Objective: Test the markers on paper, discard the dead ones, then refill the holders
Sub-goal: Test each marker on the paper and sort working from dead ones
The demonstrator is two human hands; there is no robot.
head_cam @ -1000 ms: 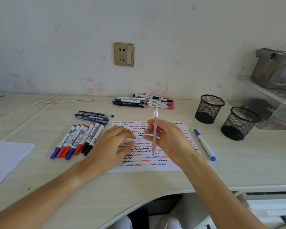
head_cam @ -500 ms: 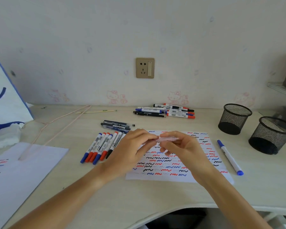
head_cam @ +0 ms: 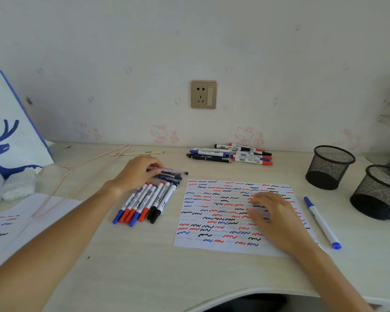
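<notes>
My left hand (head_cam: pixel 138 172) pinches a pale pink pen (head_cam: pixel 169 170) lying level on top of a small pile of dark pens (head_cam: pixel 170 177) at the left centre of the desk. Just in front of them several markers (head_cam: pixel 144 202) with blue, red and black caps lie side by side. My right hand (head_cam: pixel 271 216) rests flat on the test paper (head_cam: pixel 214 218), which is covered in red, blue and black squiggles. One blue-capped marker (head_cam: pixel 322 222) lies alone to the right of the paper. Two black mesh holders (head_cam: pixel 329 166) (head_cam: pixel 379 192) stand at the right, both looking empty.
Another heap of markers and pens (head_cam: pixel 231 154) lies at the back by the wall. A second scribbled sheet (head_cam: pixel 14 224) covers the front left. A white and blue paper bag (head_cam: pixel 8 129) stands at the far left, with a thin pink cord (head_cam: pixel 61 176) trailing across the desk.
The pink pen has passed from my right hand to my left, which carried it left onto the dark pen pile. My right hand came down flat on the paper.
</notes>
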